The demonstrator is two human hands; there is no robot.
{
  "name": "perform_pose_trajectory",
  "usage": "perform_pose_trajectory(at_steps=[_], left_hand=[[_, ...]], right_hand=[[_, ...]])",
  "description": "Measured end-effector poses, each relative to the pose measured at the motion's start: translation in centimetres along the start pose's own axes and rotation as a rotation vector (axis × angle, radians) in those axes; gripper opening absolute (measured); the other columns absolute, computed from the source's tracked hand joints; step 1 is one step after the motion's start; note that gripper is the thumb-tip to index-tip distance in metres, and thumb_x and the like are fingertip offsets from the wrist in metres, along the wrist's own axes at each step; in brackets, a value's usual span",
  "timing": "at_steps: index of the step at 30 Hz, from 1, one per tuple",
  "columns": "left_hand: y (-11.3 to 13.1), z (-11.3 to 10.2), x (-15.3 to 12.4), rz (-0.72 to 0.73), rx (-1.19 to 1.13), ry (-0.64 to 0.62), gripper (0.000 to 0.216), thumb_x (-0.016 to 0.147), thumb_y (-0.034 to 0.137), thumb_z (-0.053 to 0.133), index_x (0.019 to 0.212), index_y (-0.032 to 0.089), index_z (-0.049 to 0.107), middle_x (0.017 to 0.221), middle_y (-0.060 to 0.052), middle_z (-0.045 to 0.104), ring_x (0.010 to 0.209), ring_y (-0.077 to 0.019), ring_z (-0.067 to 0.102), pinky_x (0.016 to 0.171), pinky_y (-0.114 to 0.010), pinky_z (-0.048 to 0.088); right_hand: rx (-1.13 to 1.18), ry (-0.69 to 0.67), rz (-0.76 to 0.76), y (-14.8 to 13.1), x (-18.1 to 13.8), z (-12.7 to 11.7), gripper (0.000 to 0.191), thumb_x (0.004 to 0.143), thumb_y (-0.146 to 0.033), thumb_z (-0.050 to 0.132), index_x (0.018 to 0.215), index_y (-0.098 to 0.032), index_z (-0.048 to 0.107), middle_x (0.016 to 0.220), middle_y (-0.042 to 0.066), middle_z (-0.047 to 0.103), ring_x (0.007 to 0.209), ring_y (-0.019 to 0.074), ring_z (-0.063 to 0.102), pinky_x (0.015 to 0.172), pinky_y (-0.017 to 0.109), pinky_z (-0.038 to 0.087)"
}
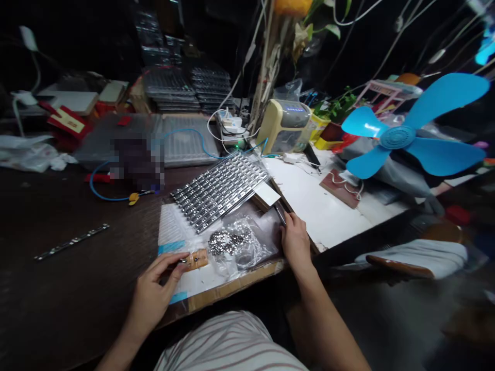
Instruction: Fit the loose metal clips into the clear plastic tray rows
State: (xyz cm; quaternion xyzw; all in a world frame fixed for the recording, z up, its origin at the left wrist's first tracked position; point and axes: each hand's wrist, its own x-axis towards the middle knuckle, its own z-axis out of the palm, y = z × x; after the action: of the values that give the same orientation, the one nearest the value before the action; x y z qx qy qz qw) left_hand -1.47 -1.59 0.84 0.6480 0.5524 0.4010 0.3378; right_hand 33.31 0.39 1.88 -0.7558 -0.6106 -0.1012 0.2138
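Observation:
My left hand (157, 283) is closed in a pinch at the left end of a small tan block (200, 258). Between its thumb and index finger is a small shiny metal piece (183, 260), too small to name. My right hand (296, 239) is wrapped round a dark, shiny handle (281, 214). A flat white rectangle (267, 194) lies at the handle's far end; I cannot tell whether they are joined. Between my hands, many small metal parts (230, 241) are heaped on a clear plastic bag (257, 247). Behind them rests a tilted stack of metal strips (222, 188).
A single metal strip (72, 241) lies on the dark table (116, 278) at left. A blue cable (93, 180) runs across the back. At right, a blue-bladed fan (398, 138) stands beyond a white surface (301, 198). A cream-coloured machine (284, 126) is at the back.

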Motion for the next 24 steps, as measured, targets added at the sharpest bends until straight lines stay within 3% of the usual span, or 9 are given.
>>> perform_pose_trajectory(at_steps=[2, 5, 6, 9, 12, 18, 24], left_hand=[[-0.1, 0.3, -0.3, -0.042, -0.011, 0.030, 0.028, 0.081, 0.042, 0.060, 0.095, 0.021, 0.071, 0.102, -0.006, 0.070, 0.098, -0.0217, 0.063, 0.083, -0.031, 0.050], [-0.5, 0.2, -0.6, -0.171, -0.110, 0.036, 0.032, 0.079, 0.045, 0.062, 0.095, 0.019, 0.072, 0.102, -0.008, 0.070, 0.094, -0.0214, 0.063, 0.074, -0.028, 0.052], [-0.7, 0.1, -0.7, -0.227, -0.170, 0.026, 0.035, 0.078, 0.047, 0.062, 0.095, 0.019, 0.072, 0.099, -0.008, 0.070, 0.089, -0.0204, 0.064, 0.071, -0.027, 0.052], [-0.8, -0.3, -0.7, -0.385, -0.379, 0.005, 0.045, 0.076, 0.053, 0.063, 0.100, 0.016, 0.071, 0.087, -0.007, 0.071, 0.071, -0.0155, 0.062, 0.063, -0.024, 0.050], [-0.5, -0.6, -0.5, -0.461, -0.516, 0.019, 0.051, 0.072, 0.057, 0.066, 0.100, 0.015, 0.071, 0.081, -0.006, 0.069, 0.065, -0.0119, 0.058, 0.061, -0.021, 0.048], [0.0, -0.8, 0.1, -0.446, -0.545, 0.027, 0.048, 0.066, 0.052, 0.074, 0.096, 0.015, 0.072, 0.073, -0.002, 0.066, 0.062, -0.0097, 0.054, 0.059, -0.019, 0.044], [-0.5, -0.7, 0.6, -0.447, -0.576, -0.009, 0.048, 0.071, 0.054, 0.069, 0.099, 0.014, 0.069, 0.078, -0.003, 0.065, 0.064, -0.0104, 0.056, 0.061, -0.021, 0.047]], right_hand=[[0.112, 0.087, -0.136, -3.0, -0.7, -0.5, 0.026, 0.090, -0.018, 0.047, 0.112, -0.018, 0.062, 0.110, 0.012, 0.061, 0.101, 0.0248, 0.052, 0.086, 0.038, 0.043], [0.244, -0.091, -0.498, -7.6, -2.3, -0.4, 0.022, 0.092, -0.021, 0.051, 0.109, -0.026, 0.064, 0.101, 0.006, 0.065, 0.091, 0.0198, 0.055, 0.078, 0.032, 0.041], [0.223, -0.138, -0.548, -8.7, -2.8, -0.1, 0.021, 0.090, -0.024, 0.055, 0.110, -0.026, 0.064, 0.102, 0.006, 0.065, 0.089, 0.0204, 0.055, 0.075, 0.033, 0.040], [0.140, -0.208, -0.537, -10.6, -3.5, 1.5, 0.023, 0.087, -0.027, 0.061, 0.110, -0.021, 0.063, 0.099, 0.008, 0.066, 0.085, 0.0222, 0.054, 0.071, 0.033, 0.038], [0.156, -0.228, -0.497, -10.7, -3.4, 2.7, 0.011, 0.091, -0.026, 0.057, 0.095, -0.021, 0.066, 0.087, 0.006, 0.065, 0.080, 0.0200, 0.055, 0.070, 0.031, 0.036], [0.281, -0.162, -0.481, -9.8, -2.9, 2.5, 0.015, 0.092, -0.031, 0.056, 0.090, -0.024, 0.070, 0.087, 0.004, 0.067, 0.080, 0.0179, 0.057, 0.070, 0.029, 0.038], [0.465, -0.217, -0.432, -10.0, -2.7, 1.9, 0.020, 0.094, -0.020, 0.047, 0.101, -0.021, 0.066, 0.091, 0.005, 0.069, 0.084, 0.0179, 0.062, 0.076, 0.028, 0.046]])
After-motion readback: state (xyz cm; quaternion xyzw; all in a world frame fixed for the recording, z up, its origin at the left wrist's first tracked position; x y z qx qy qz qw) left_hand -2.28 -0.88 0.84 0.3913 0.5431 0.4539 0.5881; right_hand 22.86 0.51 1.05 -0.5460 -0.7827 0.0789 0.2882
